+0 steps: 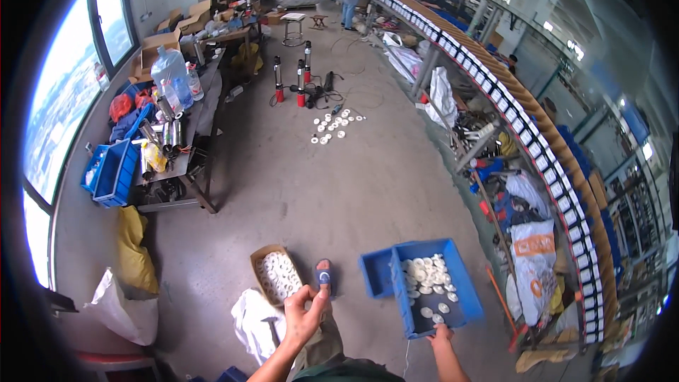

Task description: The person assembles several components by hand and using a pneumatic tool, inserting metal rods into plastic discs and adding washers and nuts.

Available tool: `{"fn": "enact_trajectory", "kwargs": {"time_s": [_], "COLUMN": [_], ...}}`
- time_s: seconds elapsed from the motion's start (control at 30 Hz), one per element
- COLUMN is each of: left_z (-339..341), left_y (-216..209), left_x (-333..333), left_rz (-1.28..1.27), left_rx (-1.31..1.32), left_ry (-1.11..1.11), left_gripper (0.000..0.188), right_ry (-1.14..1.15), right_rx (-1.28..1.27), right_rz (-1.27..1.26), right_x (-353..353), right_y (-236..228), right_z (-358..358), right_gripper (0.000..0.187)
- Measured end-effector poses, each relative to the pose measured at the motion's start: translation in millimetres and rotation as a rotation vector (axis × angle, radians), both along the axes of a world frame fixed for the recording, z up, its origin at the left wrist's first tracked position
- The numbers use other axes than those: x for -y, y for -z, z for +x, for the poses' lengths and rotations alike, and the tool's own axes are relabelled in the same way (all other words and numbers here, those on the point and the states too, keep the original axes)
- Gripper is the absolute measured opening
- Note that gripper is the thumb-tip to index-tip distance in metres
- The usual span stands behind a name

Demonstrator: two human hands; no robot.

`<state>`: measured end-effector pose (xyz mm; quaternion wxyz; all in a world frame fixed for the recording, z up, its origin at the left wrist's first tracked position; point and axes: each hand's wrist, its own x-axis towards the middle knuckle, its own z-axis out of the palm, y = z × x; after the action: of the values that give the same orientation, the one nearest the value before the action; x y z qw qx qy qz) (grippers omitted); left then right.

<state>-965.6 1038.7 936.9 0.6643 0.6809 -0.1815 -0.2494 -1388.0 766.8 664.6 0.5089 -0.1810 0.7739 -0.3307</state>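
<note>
left hand (304,317) hovers nearest, fingers curled, no telling whether it holds anything! right hand (441,335) meets the near rim of the blue bin (401,297), over on the right; its grip can't be told. a hard tug could tip it, spilling white discs (426,269). open top faces up, long axis running roughly forward.
</note>
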Motion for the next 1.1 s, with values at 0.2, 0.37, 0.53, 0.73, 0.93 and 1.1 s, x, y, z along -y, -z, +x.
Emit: {"fn": "enact_trajectory", "kwargs": {"time_s": [0.2,0.37,0.53,0.73,0.93,1.1], "left_z": [181.3,289.4,428.8,588.9,652.2,691.0], "left_y": [239.9,237.1,283.4,404.2,603.7,778.1], "left_x": [181.0,337.3,399.4,430.9,491.0,605.4], "left_rz": [0.350,0.507,0.720,0.681,0.403,0.379], "left_rx": [-0.339,-0.435,-0.208,-0.249,-0.344,-0.475], "left_ry": [-0.091,-0.352,-0.669,-0.897,-1.018,-1.162], "left_gripper": [0.081,0.100,0.044,0.035,0.049,0.035], "right_ry": [-0.499,-0.757,-1.129,-1.837,-2.398,-2.685], "right_rx": [-0.112,-0.172,-0.018,0.169,0.078,-1.178], "right_rz": [-0.083,0.063,0.358,0.500,0.170,-0.169], "right_x": [113.8,185.9,275.7,481.1,795.5,1007.0], "right_y": [-40.7,-54.6,-7.5,-13.4,265.1,453.2], "right_z": [372.7,612.6,775.3,904.0,1097.6,1247.2], "right_gripper": [0.039,0.033,0.049,0.045,0.024,0.053]}}
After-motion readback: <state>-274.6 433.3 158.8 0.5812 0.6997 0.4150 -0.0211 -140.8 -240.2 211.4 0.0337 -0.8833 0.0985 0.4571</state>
